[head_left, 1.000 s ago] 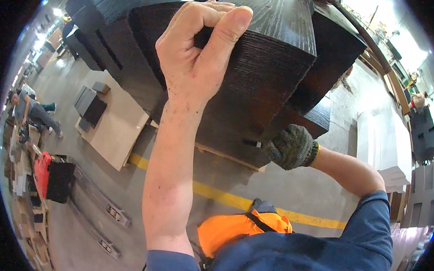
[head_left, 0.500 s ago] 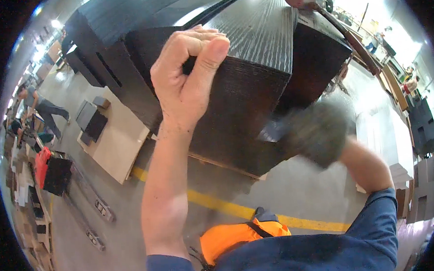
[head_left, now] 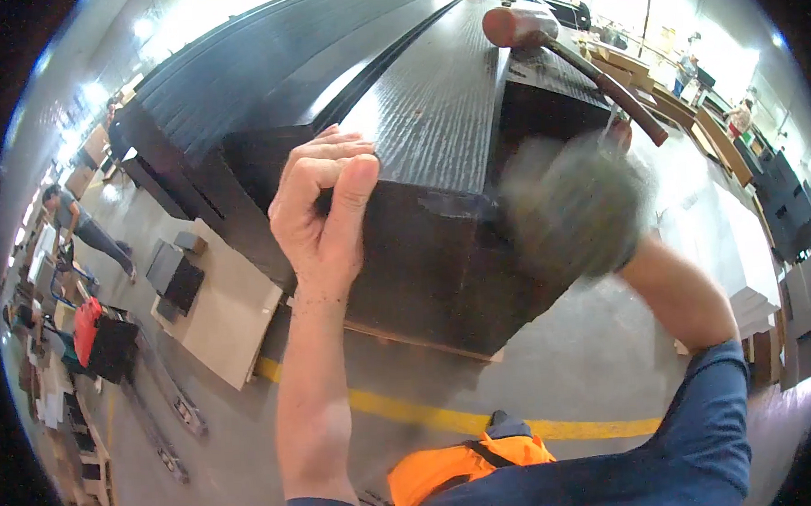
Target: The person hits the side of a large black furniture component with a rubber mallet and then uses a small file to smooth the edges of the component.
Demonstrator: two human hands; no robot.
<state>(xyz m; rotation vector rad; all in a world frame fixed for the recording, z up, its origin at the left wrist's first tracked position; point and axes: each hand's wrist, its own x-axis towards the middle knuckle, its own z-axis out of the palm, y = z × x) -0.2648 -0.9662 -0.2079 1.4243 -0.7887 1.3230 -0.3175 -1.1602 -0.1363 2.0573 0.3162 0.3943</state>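
My left hand (head_left: 322, 202) is closed at the near top edge of a black wood-grain box-like piece (head_left: 428, 143), its fingers curled over the top and the thumb raised. My right hand (head_left: 575, 205) is a grey-green blur beside the same piece's near right corner. It seems covered by a dark glove or a cloth; motion hides its fingers and anything in them. A mallet (head_left: 513, 27) with a reddish-brown head lies on top at the right, its dark handle slanting toward the right.
More black panels (head_left: 235, 79) lie stacked at the left. A beige board (head_left: 218, 306) with dark blocks is on the floor, near a pallet jack (head_left: 181, 407). A white stack (head_left: 723, 266) stands at the right. A person (head_left: 78, 222) bends over at the far left.
My right hand has moved up and slightly left, toward the top corner. My left hand stays on the edge. The view has shifted, so the mallet appears further left and lower.
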